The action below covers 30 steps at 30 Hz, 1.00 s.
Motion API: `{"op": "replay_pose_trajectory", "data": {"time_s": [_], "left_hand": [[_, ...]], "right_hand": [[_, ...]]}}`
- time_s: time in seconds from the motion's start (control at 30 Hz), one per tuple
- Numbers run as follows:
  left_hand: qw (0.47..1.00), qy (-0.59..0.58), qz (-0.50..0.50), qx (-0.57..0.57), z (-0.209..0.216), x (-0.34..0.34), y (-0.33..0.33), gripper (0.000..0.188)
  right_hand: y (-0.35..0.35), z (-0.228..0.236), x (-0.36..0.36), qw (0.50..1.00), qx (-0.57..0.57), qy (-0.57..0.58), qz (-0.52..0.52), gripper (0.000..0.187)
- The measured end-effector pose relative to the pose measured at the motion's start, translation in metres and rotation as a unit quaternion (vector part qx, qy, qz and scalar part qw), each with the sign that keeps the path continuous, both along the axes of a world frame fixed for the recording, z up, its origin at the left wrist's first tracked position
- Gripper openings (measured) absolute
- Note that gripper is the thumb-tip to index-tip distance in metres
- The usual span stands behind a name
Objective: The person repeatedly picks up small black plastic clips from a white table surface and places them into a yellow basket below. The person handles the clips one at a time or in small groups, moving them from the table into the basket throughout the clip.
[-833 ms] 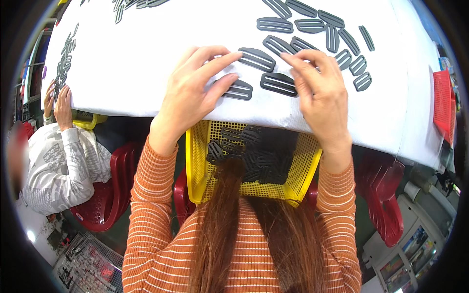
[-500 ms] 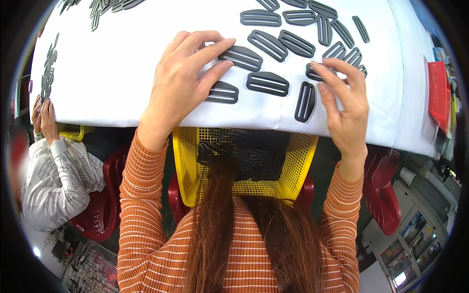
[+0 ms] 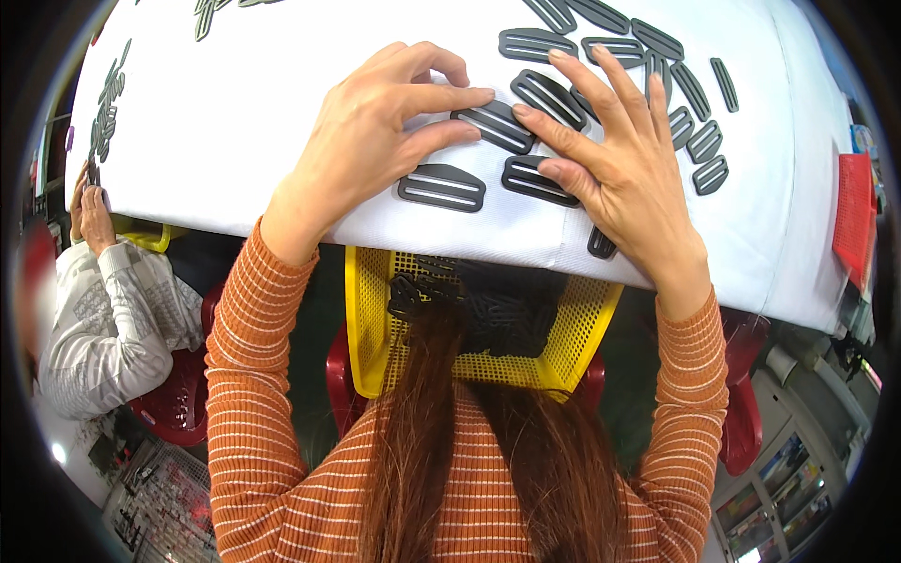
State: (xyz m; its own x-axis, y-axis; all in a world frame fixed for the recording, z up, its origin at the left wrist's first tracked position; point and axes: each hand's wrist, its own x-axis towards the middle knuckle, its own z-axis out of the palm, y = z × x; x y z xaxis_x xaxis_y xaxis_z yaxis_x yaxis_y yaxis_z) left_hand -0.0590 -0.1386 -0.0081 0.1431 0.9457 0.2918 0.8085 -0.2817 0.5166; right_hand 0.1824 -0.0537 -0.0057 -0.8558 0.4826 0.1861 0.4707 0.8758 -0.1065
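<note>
The right hand (image 3: 627, 164) has swung left and spread its fingers. Its index fingertip now reaches the black buckle (image 3: 504, 114) at the left hand's (image 3: 371, 131) fingertips; its palm hides most of another buckle (image 3: 602, 244).

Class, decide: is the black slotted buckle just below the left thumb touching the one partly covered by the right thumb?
Apart. The head view shows a strip of white cloth between the first slotted buckle and the second slotted buckle.

white tabletop (image 3: 239, 117) lies open left of the left grip (image 3: 375, 122) (black buckles (image 3: 537, 36) crowd rightward).
</note>
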Motion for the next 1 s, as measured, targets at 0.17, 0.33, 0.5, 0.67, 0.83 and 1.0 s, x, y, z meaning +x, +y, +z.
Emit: {"op": "replay_pose_trajectory", "data": {"time_s": [0.17,0.33,0.5,0.67,0.83,1.0], "left_hand": [[1.0,-0.006,0.008,-0.013,0.001,0.001,0.0,0.033],[1.0,-0.019,0.008,-0.019,-0.001,0.0,0.0,0.033],[1.0,-0.012,0.004,-0.005,-0.001,0.001,0.0,0.031],[0.999,-0.045,0.014,0.016,0.003,-0.001,-0.012,0.034],[0.992,-0.12,0.044,-0.017,0.011,0.0,-0.042,0.041],[0.998,0.027,0.011,0.051,0.005,0.013,-0.067,0.038]], "right_hand": [[0.0,0.004,-0.014,0.998,0.056,-0.011,0.019,0.041],[-0.008,0.005,0.004,1.0,0.024,0.005,0.014,0.039],[-0.007,0.001,-0.016,0.997,0.058,0.053,0.012,0.034],[-0.02,0.022,0.01,0.996,0.014,0.085,-0.021,0.027],[-0.033,0.007,0.024,0.994,0.014,0.109,-0.016,0.032],[-0.044,0.01,0.014,0.989,0.1,0.11,-0.003,0.019]]}}
